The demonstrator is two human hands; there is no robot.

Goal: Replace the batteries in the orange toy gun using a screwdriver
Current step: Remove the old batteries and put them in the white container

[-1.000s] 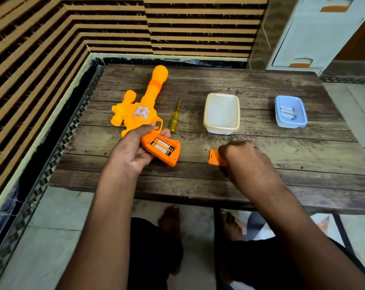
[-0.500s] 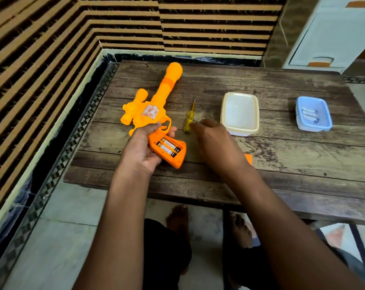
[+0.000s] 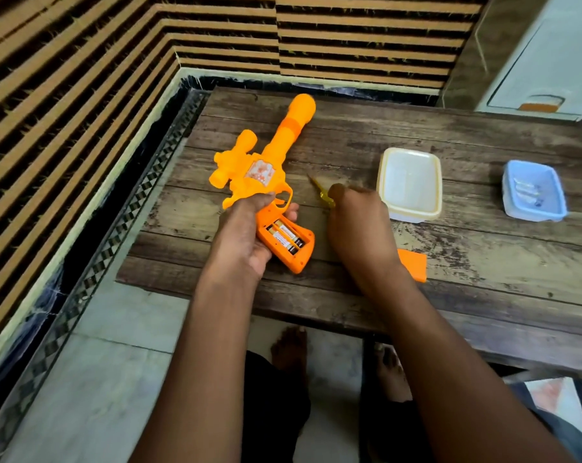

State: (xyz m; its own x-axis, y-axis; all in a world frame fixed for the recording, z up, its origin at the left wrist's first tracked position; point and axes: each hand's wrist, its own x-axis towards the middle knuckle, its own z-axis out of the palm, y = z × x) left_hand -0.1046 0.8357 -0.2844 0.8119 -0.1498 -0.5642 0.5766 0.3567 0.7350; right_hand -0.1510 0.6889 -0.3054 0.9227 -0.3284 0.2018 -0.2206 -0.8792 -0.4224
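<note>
Beside the white tub (image 3: 410, 183), the left hand (image 3: 246, 233) grips the orange toy gun (image 3: 266, 182) with its old batteries (image 3: 284, 236) exposed, while the right hand (image 3: 358, 222) closes on the screwdriver (image 3: 320, 192), probably to pry them out next.

- The left hand (image 3: 241, 235) and right hand (image 3: 358, 228) are showing no gloves, rings or bands.
- Both forearms are showing bare to the bottom edge of the picture, with no sleeves reaching into view and no watch on either wrist.
- The person is wearing dark, nearly black clothing over the legs (image 3: 273, 412), showing between and beneath the arms.
- The feet (image 3: 289, 345) are showing bare, without shoes or socks, toes pointing forward.
- The right foot is showing only in part, its outer side hidden behind the right forearm.
</note>
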